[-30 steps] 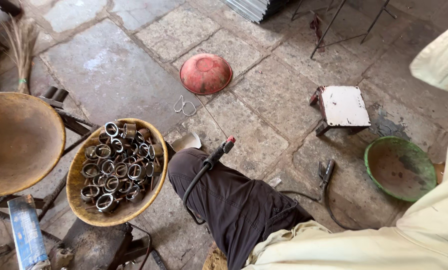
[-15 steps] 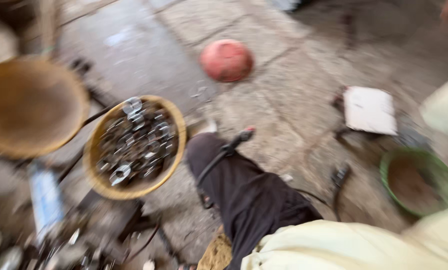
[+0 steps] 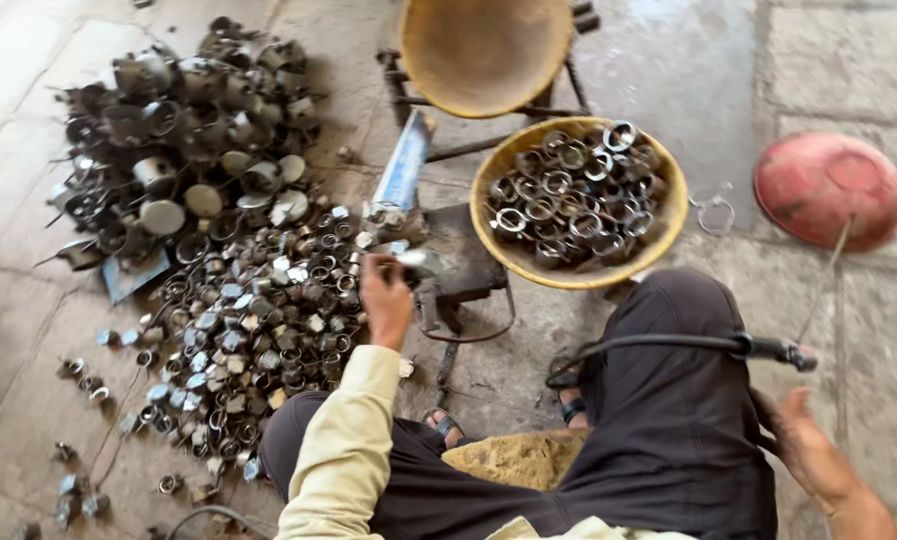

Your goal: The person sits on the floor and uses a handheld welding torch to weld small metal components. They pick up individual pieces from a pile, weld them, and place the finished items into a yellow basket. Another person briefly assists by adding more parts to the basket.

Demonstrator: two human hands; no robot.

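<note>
From the head camera: you sit low on a stone floor (image 3: pixel 668 60), knees spread, with your left hand (image 3: pixel 386 300) closed around a small metal piece (image 3: pixel 415 259), holding it just over the dark iron block (image 3: pixel 458 270) in front of you. Your right hand (image 3: pixel 806 445) rests loosely curled by your right knee, holding nothing that shows, just below the tip of a black torch (image 3: pixel 768 349) whose hose runs across your thigh.

To your left, a heap of rings (image 3: pixel 258 310) sprawls on the floor, with bigger cups (image 3: pixel 178 130) piled behind it. A yellow basket (image 3: pixel 668 235) of finished rings stands just beyond the block, an empty basket (image 3: pixel 488 50) behind it, and a red bowl (image 3: pixel 828 190) sits well apart to the right.

The hazards look plain. The torch lies on your trouser leg; if it is hot or lit, which cannot be told here, cloth and your hand close by could burn. Your fingers pinch a small part right at the block, so a slip could nick them on a cut edge. The loose rings reach almost to your left leg and sandalled foot (image 3: pixel 438 425); shift your weight and you may scatter them or tread on one. The hose could snag your knee and drag the torch off.
</note>
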